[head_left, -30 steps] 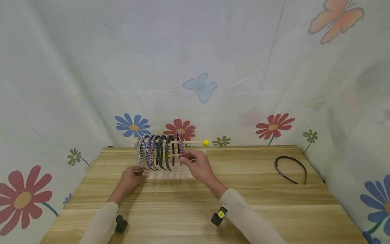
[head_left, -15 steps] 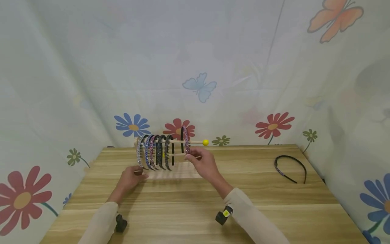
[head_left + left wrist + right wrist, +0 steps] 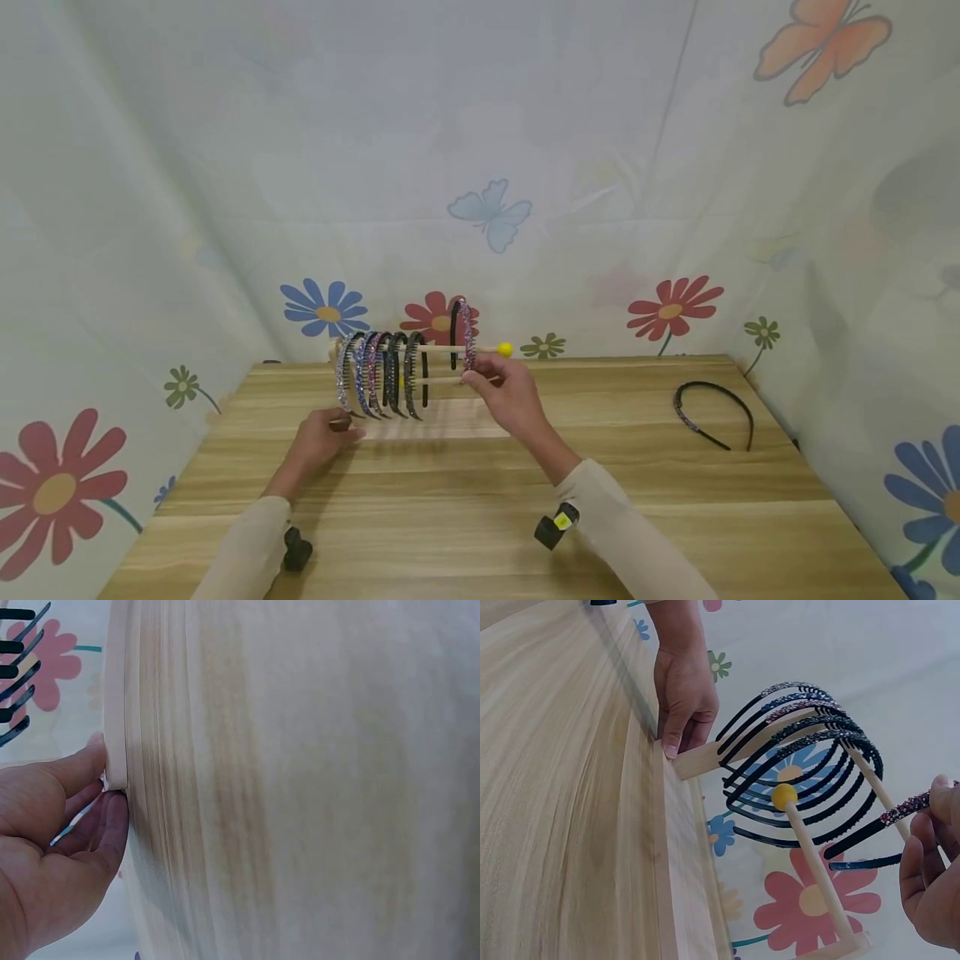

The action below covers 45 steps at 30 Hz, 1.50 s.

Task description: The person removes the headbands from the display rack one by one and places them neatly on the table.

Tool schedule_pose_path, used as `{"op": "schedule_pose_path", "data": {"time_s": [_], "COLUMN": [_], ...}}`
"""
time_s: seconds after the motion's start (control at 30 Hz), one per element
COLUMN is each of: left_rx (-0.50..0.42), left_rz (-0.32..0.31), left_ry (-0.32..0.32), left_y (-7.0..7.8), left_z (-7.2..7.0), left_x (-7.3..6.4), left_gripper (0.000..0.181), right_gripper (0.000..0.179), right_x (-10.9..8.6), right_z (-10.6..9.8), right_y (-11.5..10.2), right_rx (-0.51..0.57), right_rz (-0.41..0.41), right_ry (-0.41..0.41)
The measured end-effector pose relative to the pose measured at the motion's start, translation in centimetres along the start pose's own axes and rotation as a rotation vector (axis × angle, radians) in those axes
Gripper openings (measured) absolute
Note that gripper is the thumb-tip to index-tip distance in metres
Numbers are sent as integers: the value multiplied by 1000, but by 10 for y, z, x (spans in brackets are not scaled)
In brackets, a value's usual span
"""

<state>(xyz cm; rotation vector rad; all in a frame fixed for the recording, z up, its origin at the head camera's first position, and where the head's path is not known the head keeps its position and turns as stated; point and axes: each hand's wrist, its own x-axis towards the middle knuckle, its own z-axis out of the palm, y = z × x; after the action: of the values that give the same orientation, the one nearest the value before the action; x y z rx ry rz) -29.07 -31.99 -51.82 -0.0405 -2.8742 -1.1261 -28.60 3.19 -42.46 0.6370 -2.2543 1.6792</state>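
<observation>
My right hand (image 3: 517, 400) pinches a black headband covered in pink-purple glitter (image 3: 469, 333) by its side. Its arch rises above the upper rod (image 3: 487, 349) and overlaps it near the yellow ball end (image 3: 506, 350). Further left, several glittery toothed headbands (image 3: 410, 375) hang in a row on the wooden stand. My left hand (image 3: 318, 442) grips the left end of the stand's base (image 3: 457, 421); the left wrist view shows the thumb (image 3: 88, 759) on one face and fingers curled against the other. In the right wrist view, the held headband's ends (image 3: 847, 844) point toward the row.
Another black headband with a glittery section (image 3: 686, 417) lies on the right of the wooden table (image 3: 450, 533). A flower-and-butterfly cloth (image 3: 585, 250) hangs behind and at both sides. A second, lower rod also ends in a yellow ball (image 3: 784, 796).
My right hand has moved right and slightly up, drawing the pink-purple headband away from the row and higher against the rod. The left hand and the stand have stayed put.
</observation>
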Motion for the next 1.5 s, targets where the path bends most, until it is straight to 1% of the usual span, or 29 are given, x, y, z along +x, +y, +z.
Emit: {"op": "schedule_pose_path", "data": {"time_s": [0.1,0.2,0.33,0.53,0.83,0.97,1.17,1.23,1.3,1.4,1.5], "left_rx": [-8,-11,-8,-11,-7,-6,-7,-10,-6,-9,-8], "left_rz": [-1,-1,3,13,21,26,29,25,34,26,35], "left_ry": [2,1,-1,-1,5,6,0,0,0,2,-2], "left_y": [1,0,-2,-5,-3,-3,-6,-6,-7,-7,-8], "left_z": [0,0,1,1,1,1,2,2,2,2,2], "left_x": [1,1,3,3,1,0,2,3,3,4,4], "left_gripper": [30,30,31,30,29,26,29,27,27,27,29], "right_gripper": [17,18,19,22,19,20,22,22,21,20,19], "right_x": [1,1,1,0,-1,-2,-4,-5,-5,-5,-5], "right_z": [-4,-7,-12,-22,-34,-42,-54,-58,-62,-67,-73], "right_y": [-3,-4,-6,-11,-9,-8,-6,-6,-6,-4,-3], "right_rx": [5,4,-4,-19,-18,-50,-98,-103,-100,-95,-94], "right_rz": [-21,-25,-7,-4,21,31,38,34,24,7,-16], "right_ry": [13,22,28,42,72,89,97,107,121,132,135]}}
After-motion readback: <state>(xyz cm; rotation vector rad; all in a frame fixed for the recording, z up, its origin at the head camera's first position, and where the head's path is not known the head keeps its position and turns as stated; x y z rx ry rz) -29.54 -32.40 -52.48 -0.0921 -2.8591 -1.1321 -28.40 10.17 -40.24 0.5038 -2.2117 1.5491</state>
